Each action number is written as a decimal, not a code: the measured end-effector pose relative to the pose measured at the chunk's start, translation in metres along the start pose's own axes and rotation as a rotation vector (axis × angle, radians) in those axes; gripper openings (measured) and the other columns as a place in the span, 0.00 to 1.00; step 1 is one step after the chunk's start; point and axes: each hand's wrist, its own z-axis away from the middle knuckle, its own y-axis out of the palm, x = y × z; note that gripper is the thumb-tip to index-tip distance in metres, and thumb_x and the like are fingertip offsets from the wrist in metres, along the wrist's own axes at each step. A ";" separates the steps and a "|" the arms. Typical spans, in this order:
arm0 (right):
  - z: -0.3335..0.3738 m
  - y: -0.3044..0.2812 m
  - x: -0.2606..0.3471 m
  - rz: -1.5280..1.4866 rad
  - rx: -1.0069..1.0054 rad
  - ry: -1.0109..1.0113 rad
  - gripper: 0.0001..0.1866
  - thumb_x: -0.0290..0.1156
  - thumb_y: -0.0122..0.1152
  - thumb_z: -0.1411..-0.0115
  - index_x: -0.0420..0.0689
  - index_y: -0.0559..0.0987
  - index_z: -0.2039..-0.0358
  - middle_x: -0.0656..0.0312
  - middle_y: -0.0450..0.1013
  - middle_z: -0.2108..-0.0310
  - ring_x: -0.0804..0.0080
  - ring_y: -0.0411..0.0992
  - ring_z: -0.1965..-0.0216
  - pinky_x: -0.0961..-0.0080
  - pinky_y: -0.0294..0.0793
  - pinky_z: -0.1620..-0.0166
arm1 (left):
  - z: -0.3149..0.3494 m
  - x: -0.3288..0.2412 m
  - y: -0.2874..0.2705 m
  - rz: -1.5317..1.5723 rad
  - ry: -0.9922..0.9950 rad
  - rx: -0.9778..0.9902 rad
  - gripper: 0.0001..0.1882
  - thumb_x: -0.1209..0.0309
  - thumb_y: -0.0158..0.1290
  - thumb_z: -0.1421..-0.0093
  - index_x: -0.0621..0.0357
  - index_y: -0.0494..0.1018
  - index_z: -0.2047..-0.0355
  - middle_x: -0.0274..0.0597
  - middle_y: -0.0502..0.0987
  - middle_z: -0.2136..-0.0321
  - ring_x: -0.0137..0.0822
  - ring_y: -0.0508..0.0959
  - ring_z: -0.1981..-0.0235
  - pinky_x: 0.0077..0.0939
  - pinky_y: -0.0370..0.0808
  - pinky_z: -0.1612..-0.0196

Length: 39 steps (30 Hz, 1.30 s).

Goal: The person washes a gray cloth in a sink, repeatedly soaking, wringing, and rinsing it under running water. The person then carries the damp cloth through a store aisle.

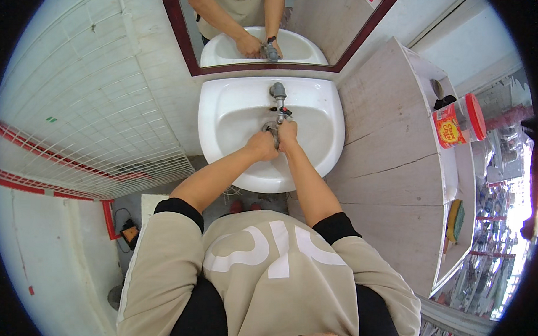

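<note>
Both my hands are together over the white washbasin [214, 127], just below the tap [277, 94]. My left hand [262, 146] is closed, its fingers curled in toward the other hand. Next to it, my right hand [287, 133] is also closed, right under the tap's spout. Between them shows a small grey, crumpled-looking item [270, 128], mostly covered by my fingers; its kind cannot be made out. The tap has a grey elbow and a dark handle with a bit of red. Whether water runs is not clear.
A mirror [297, 41] in a dark red frame hangs behind the basin. To the left stands a white wire grid [122, 133]. On the right, a wooden cabinet [394, 154] holds a clear jar with a red lid [475, 119] and a sponge [455, 221].
</note>
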 end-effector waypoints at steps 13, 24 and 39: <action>0.008 -0.044 0.025 -0.588 0.515 0.356 0.07 0.34 0.51 0.41 0.44 0.73 0.68 0.61 0.72 0.73 0.66 0.71 0.69 0.63 0.72 0.63 | -0.011 0.019 -0.002 0.713 -0.073 0.253 0.29 0.60 0.61 0.53 0.62 0.69 0.54 0.46 0.78 0.65 0.42 0.80 0.67 0.38 0.79 0.60; 0.026 -0.051 0.020 -0.654 0.593 0.305 0.16 0.38 0.58 0.41 0.42 0.75 0.58 0.58 0.75 0.64 0.66 0.73 0.63 0.65 0.73 0.56 | 0.002 0.020 -0.029 1.524 -0.156 0.770 0.25 0.59 0.50 0.46 0.63 0.69 0.53 0.58 0.77 0.60 0.51 0.79 0.58 0.48 0.74 0.52; 0.007 -0.044 0.023 -0.522 0.504 0.291 0.08 0.35 0.57 0.41 0.44 0.73 0.69 0.63 0.71 0.79 0.67 0.71 0.79 0.68 0.76 0.72 | 0.009 -0.010 -0.011 1.315 -0.193 0.614 0.10 0.67 0.61 0.48 0.56 0.70 0.72 0.35 0.70 0.80 0.25 0.70 0.81 0.19 0.63 0.82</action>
